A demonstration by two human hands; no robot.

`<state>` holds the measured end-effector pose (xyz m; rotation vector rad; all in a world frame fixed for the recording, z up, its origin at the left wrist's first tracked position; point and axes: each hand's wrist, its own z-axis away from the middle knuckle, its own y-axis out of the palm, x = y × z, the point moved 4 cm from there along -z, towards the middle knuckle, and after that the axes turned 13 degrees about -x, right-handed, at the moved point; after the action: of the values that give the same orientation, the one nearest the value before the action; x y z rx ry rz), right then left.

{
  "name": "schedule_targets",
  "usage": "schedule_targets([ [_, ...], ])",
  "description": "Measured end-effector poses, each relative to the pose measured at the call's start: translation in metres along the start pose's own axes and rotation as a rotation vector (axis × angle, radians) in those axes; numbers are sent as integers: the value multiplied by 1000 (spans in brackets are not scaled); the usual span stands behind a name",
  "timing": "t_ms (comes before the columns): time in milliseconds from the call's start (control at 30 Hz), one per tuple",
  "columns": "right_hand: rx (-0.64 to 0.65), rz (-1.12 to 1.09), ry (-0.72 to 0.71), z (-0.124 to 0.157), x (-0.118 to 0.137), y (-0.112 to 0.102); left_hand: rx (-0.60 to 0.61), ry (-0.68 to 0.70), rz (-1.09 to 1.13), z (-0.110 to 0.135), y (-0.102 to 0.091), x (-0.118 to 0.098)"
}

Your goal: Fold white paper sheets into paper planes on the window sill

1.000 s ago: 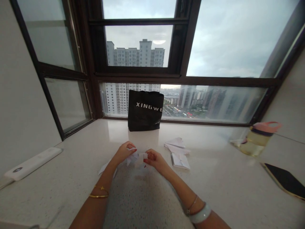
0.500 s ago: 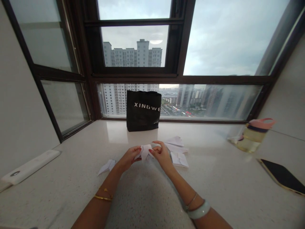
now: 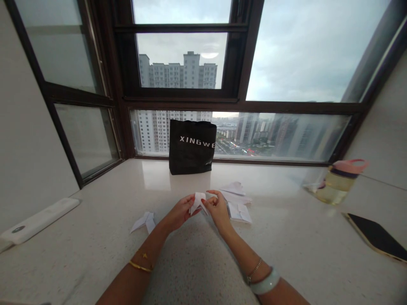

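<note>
Between my two hands is a small folded white paper (image 3: 199,201), held up above the pale counter (image 3: 187,262). My left hand (image 3: 182,212) grips its left side, thumb on the near face and fingers behind. My right hand (image 3: 218,210) pinches the right edge between thumb and index finger, its other fingers curled. Left of my left forearm lies a folded white paper piece (image 3: 146,221) with pointed ends. Just beyond my right hand is a loose group of white papers (image 3: 239,212), some folded, partly overlapping.
A black bag (image 3: 192,148) with white lettering stands against the window. On the right are a bottle (image 3: 337,184) with a pink lid and a dark phone (image 3: 378,235). A white power strip (image 3: 41,220) lies at the left by the wall.
Both hands have shifted slightly to the right with the paper. Its held face has tilted, and the near flap now shows a more pointed shape.
</note>
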<state>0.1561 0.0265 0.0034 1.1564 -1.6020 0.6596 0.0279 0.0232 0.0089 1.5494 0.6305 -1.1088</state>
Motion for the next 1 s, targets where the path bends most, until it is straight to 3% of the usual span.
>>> schedule_targets([
  [467, -23, -136, 24, -2, 2, -2, 7, 38, 28, -3, 1, 4],
  [867, -7, 34, -42, -2, -6, -1, 15, 67, -10, -2, 4, 4],
  [1000, -95, 137, -81, -5, -6, -5, -34, 83, -12, -6, -2, 8],
])
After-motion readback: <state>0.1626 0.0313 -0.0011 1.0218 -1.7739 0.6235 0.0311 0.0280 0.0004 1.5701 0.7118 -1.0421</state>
